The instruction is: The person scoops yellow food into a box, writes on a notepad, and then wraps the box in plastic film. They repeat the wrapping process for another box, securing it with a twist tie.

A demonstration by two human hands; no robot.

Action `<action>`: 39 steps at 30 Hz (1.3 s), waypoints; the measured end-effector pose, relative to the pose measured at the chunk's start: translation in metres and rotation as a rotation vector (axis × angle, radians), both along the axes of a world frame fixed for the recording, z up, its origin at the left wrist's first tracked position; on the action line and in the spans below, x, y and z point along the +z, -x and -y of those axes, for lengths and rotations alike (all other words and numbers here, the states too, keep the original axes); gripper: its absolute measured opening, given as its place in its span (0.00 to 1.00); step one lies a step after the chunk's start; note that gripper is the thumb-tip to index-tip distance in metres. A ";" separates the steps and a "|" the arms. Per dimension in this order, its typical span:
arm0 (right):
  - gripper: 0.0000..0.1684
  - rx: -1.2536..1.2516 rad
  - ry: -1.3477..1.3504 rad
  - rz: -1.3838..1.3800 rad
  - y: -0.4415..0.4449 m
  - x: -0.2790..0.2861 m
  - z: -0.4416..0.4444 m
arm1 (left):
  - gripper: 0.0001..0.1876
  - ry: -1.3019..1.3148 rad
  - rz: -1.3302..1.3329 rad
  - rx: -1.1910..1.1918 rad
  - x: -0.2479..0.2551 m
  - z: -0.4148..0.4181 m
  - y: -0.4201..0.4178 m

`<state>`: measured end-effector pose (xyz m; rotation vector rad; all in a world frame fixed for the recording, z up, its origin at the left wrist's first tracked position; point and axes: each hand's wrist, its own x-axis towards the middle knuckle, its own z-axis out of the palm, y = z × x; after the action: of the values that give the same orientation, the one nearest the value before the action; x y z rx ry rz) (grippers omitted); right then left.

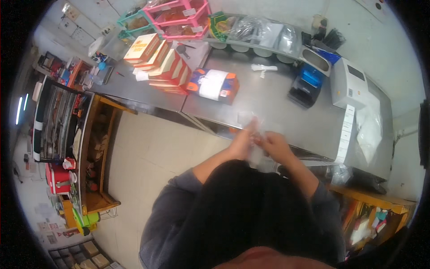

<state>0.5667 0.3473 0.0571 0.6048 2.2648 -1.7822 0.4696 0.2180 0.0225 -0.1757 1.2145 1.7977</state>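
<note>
Near the front edge of a stainless steel counter (268, 111), my left hand (247, 138) and my right hand (273, 144) are close together, both on a thin clear plastic piece (247, 117) that looks like a bag or film. Motion blur hides its exact shape and the fingertips. Beyond my hands lies a small white strip (264, 68). A blue and orange box with a white paper on top (215, 84) sits to the left of it.
Stacked red and cream cartons (168, 67) stand left on the counter. At the right are a black dispenser with a blue top (305, 85), a white label printer (349, 84) with a label strip (345, 134), and a plastic bag (369, 131). A wooden-framed shelf (97, 154) stands left.
</note>
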 end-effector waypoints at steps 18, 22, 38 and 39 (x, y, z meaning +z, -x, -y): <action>0.18 0.049 -0.739 -0.490 0.089 0.031 0.055 | 0.25 -0.058 -1.355 -0.628 0.068 0.078 0.093; 0.10 0.080 -0.007 -0.273 0.074 0.028 0.026 | 0.20 0.658 -1.700 -0.664 0.067 0.095 0.123; 0.13 -0.416 -0.653 -0.422 0.034 -0.009 -0.017 | 0.19 -0.208 -0.649 -0.637 0.064 0.107 0.113; 0.15 -0.446 -0.075 -0.393 0.029 -0.005 -0.021 | 0.20 -0.141 -0.783 -0.690 0.063 0.100 0.115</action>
<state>0.5375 0.3680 0.0516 0.9025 2.6196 -2.1907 0.3543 0.1181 0.0853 0.9974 1.4140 1.3273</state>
